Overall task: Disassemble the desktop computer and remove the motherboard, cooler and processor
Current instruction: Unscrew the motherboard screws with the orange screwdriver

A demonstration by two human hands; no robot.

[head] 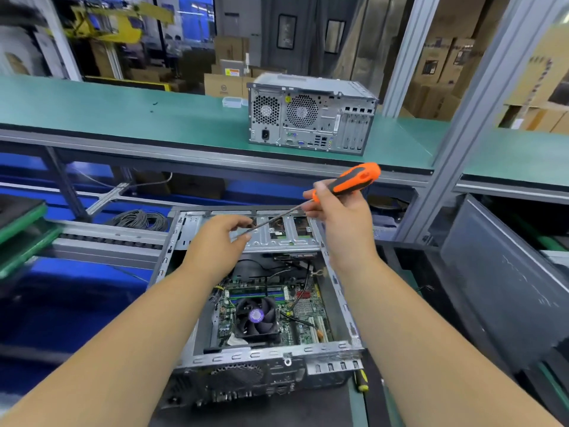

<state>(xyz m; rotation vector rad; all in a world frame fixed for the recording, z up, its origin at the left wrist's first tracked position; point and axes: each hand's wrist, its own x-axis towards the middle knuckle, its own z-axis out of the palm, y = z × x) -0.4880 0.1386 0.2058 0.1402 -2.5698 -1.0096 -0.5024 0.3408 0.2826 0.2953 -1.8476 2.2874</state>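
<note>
Above the open computer case [264, 303], the right hand [335, 217] curls around an orange screwdriver [348, 180]; the left hand's [221, 238] fingers [243, 224] pinch its tip. Inside the case lies the motherboard [304, 312] with its cooler [257, 317].

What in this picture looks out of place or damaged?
Nothing looks damaged. One small oddity: a second, yellow-and-black screwdriver lies loose beside the open case, at its near right corner. The cooler sits mounted on the motherboard.
</note>
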